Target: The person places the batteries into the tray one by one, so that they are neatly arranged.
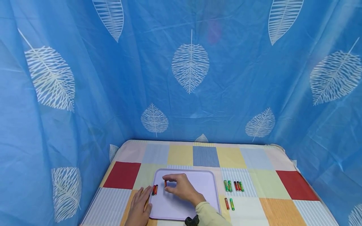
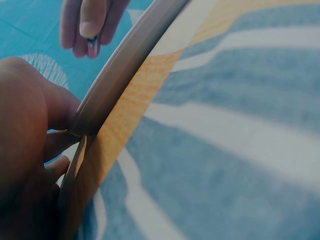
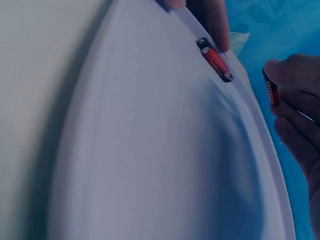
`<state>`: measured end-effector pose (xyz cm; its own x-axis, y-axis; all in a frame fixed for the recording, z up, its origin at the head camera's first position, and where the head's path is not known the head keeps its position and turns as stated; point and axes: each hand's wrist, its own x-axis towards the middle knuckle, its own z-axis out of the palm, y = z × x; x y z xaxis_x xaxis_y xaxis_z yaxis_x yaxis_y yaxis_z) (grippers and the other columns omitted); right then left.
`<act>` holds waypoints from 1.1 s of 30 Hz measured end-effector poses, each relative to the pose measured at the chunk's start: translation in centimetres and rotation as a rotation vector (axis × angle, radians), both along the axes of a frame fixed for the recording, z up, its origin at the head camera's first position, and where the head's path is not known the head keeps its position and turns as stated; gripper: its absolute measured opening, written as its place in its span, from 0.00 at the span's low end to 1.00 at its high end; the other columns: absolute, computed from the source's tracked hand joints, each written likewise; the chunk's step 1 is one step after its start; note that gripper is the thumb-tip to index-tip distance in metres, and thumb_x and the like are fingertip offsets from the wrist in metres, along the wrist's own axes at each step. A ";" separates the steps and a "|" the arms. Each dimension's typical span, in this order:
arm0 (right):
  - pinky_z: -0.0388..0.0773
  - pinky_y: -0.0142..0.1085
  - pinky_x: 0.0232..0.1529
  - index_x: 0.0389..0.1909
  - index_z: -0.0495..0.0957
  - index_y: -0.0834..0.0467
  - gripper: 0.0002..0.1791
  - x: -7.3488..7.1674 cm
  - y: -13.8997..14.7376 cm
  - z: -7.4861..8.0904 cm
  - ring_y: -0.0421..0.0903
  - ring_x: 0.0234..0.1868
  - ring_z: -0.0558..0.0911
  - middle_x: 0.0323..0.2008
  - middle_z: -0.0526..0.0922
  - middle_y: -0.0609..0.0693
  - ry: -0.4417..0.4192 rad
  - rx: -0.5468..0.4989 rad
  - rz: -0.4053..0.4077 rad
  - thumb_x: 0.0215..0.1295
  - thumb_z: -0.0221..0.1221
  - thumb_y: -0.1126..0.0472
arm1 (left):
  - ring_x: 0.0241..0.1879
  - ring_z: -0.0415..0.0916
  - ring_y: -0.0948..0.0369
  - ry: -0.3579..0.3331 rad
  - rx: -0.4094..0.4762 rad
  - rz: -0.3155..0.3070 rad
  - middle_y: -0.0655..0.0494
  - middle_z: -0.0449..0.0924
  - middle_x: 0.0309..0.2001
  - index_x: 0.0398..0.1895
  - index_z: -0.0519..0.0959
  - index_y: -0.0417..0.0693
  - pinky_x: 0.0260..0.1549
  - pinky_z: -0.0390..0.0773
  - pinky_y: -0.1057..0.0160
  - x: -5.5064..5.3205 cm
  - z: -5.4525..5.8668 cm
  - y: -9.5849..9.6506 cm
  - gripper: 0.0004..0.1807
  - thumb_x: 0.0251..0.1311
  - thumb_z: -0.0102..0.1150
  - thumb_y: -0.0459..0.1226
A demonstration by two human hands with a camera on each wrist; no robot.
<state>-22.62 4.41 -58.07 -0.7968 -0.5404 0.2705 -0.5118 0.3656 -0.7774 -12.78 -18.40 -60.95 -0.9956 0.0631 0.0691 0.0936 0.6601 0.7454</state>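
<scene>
My right hand (image 1: pixel 183 187) pinches a red and black battery (image 1: pixel 165 184) between thumb and fingers, over the left part of a pale lilac tray (image 1: pixel 202 188). In the right wrist view that battery (image 3: pixel 271 89) points lengthwise between thumb and fingertips. Two red and black batteries (image 1: pixel 156 189) lie side by side inside the tray along its left rim. Beside them my left hand (image 1: pixel 139 205) rests at the left edge with its fingers extended. The left wrist view has that hand (image 2: pixel 30 130) touching the tray's rim (image 2: pixel 112 75).
Right of the tray, green batteries (image 1: pixel 229 186) and red batteries (image 1: pixel 237 186) stand in a row on the patchwork tablecloth (image 1: pixel 274 182). Nearer me lie one red battery (image 1: pixel 227 203) and one green battery (image 1: pixel 232 204). A blue leaf-patterned curtain (image 1: pixel 226 110) surrounds the table.
</scene>
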 end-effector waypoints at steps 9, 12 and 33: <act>0.87 0.34 0.64 0.60 0.89 0.61 0.23 0.0 -1.5 -0.8 0.40 0.58 0.90 0.56 0.93 0.50 -0.014 0.021 -0.021 0.63 0.76 0.67 | 0.83 0.54 0.31 0.019 0.007 -0.004 0.37 0.72 0.79 0.79 0.72 0.37 0.81 0.44 0.25 0.1 0.1 0.0 0.35 0.66 0.62 0.25; 0.86 0.32 0.64 0.58 0.89 0.61 0.23 0.1 -1.9 -1.0 0.38 0.57 0.90 0.55 0.93 0.50 0.007 0.031 -0.033 0.61 0.77 0.67 | 0.83 0.55 0.30 0.033 0.001 -0.009 0.38 0.72 0.79 0.79 0.72 0.38 0.81 0.45 0.25 0.2 0.2 0.0 0.36 0.65 0.62 0.25; 0.86 0.29 0.61 0.57 0.90 0.58 0.23 0.7 -4.1 -1.0 0.36 0.56 0.89 0.53 0.94 0.47 0.150 0.194 -0.026 0.59 0.78 0.64 | 0.82 0.56 0.32 0.065 -0.004 -0.005 0.39 0.74 0.78 0.78 0.73 0.37 0.79 0.48 0.27 0.2 -0.1 0.0 0.36 0.64 0.62 0.25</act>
<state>-21.93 0.35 -59.02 -0.7700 -0.5733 0.2800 -0.6044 0.5149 -0.6079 -12.62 -18.41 -61.09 -0.9887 0.0685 0.1332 0.1449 0.6623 0.7350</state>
